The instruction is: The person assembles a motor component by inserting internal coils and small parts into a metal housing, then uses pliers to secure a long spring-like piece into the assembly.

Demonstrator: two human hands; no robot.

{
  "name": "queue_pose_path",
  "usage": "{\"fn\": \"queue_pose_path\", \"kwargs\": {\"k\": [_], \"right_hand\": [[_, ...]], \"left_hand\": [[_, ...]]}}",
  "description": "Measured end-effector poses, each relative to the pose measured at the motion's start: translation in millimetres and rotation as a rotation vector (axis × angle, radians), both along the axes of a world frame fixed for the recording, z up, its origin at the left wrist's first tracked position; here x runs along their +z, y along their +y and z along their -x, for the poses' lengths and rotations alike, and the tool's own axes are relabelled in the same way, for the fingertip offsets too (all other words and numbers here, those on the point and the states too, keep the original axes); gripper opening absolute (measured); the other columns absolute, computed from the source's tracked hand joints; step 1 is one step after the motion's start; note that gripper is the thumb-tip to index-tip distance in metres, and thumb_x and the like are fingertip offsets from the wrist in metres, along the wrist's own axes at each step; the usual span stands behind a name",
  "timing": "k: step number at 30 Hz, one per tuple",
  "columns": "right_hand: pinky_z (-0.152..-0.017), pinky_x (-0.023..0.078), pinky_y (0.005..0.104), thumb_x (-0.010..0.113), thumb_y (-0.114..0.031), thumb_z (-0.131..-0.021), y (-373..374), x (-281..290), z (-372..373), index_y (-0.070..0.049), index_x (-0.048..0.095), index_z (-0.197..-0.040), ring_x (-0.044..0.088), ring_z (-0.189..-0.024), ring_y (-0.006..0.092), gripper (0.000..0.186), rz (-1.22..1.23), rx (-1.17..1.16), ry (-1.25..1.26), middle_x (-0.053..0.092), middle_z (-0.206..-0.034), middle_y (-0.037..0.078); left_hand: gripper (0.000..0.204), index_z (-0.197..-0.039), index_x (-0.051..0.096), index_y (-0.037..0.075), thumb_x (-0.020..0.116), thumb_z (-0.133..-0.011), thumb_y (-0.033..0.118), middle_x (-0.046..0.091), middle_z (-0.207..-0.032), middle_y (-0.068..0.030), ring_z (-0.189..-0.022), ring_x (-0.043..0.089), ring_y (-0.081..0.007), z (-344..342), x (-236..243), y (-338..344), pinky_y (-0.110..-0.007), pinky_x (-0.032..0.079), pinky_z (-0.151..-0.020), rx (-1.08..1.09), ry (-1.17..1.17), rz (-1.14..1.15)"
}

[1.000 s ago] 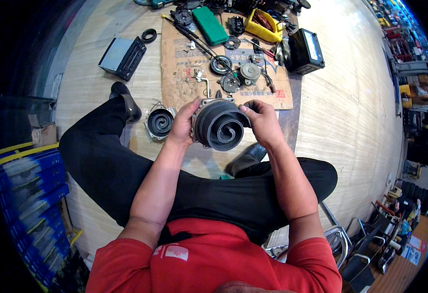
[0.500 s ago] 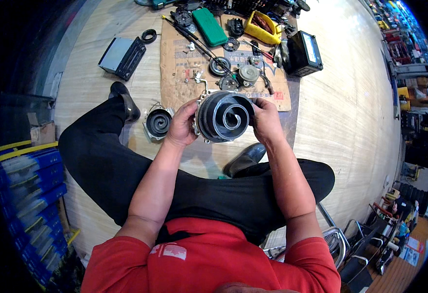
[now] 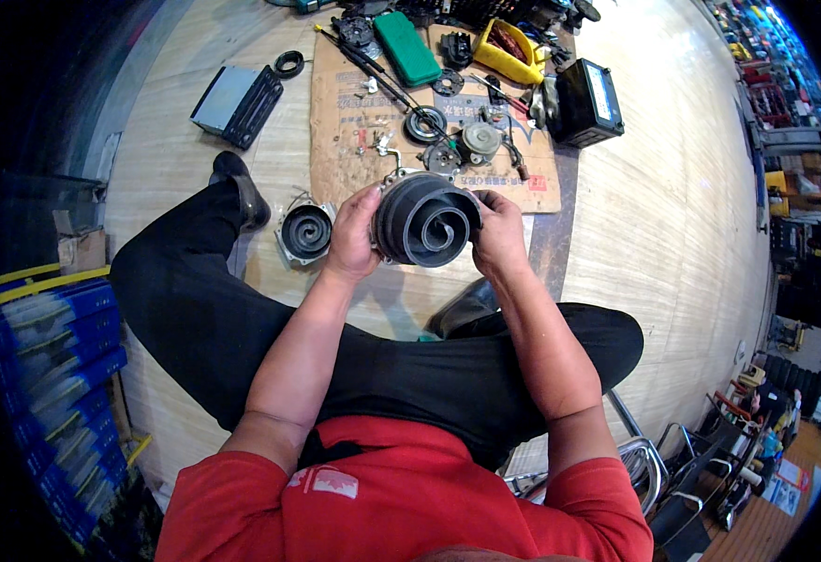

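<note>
Both hands hold a dark round scroll compressor part [image 3: 415,245] above the floor, in front of my crossed legs. Its spiral wall faces up toward me, with a pale grey spiral at the centre. My left hand [image 3: 354,234] is closed on its left side, near a metal flange. On the opposite side, my right hand [image 3: 497,229] grips the rim, its fingertips partly hidden. Left of my left hand, a second spiral scroll piece [image 3: 305,231] in a light metal housing lies on the floor.
Ahead lies a cardboard sheet [image 3: 345,183] with a green case [image 3: 406,49], a yellow container [image 3: 509,54], a round motor-like part [image 3: 480,140] and several loose parts. A black battery [image 3: 586,105] stands at its right. A car stereo-like box [image 3: 236,105] sits at the left.
The scroll compressor part has tilted and shifted slightly left, and more of its outer side wall shows. My right hand has moved a little left with it.
</note>
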State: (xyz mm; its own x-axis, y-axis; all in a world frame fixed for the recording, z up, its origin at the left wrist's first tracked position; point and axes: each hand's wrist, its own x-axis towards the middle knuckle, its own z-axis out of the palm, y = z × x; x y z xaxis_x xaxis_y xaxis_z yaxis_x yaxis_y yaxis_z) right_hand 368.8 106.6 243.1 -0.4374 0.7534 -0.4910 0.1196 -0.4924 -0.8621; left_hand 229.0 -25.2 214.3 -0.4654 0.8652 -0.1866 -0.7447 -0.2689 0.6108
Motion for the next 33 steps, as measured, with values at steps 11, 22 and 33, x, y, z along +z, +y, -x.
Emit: {"fn": "queue_pose_path", "kwargs": {"k": [11,22,33], "right_hand": [[-0.057,0.047,0.0299,0.064,-0.013,-0.09,1,-3,4,0.006,0.062,-0.086,0.056,-0.063,0.013,0.02,-0.293,0.062,-0.094,0.064,-0.074,0.009],[-0.059,0.046,0.0274,0.065,-0.009,-0.088,-14,27,-2,0.003,0.063,-0.085,0.055,-0.064,0.0101,0.013,-0.574,0.055,0.024,0.064,-0.07,0.008],[-0.06,0.047,0.0299,0.067,-0.013,-0.086,-6,37,0,0.003,0.064,-0.086,0.056,-0.063,0.0136,0.016,-0.658,0.114,-0.127,0.064,-0.07,0.01]], "left_hand": [[0.044,-0.124,0.054,-0.005,0.039,-0.102,0.029,0.064,-0.116,-0.0168,-0.103,0.065,-0.0235,15,-13,3,-0.036,0.053,-0.09,-0.076,-0.209,0.004],[0.065,-0.14,0.036,-0.006,0.035,-0.101,0.046,0.05,-0.137,-0.0188,-0.126,0.05,-0.0271,16,33,-3,-0.04,0.039,-0.108,-0.278,-0.138,-0.206],[0.059,-0.133,0.046,-0.005,0.035,-0.102,0.045,0.057,-0.129,-0.0183,-0.118,0.057,-0.0282,-1,16,-5,-0.042,0.044,-0.103,-0.086,-0.104,-0.073]]}}
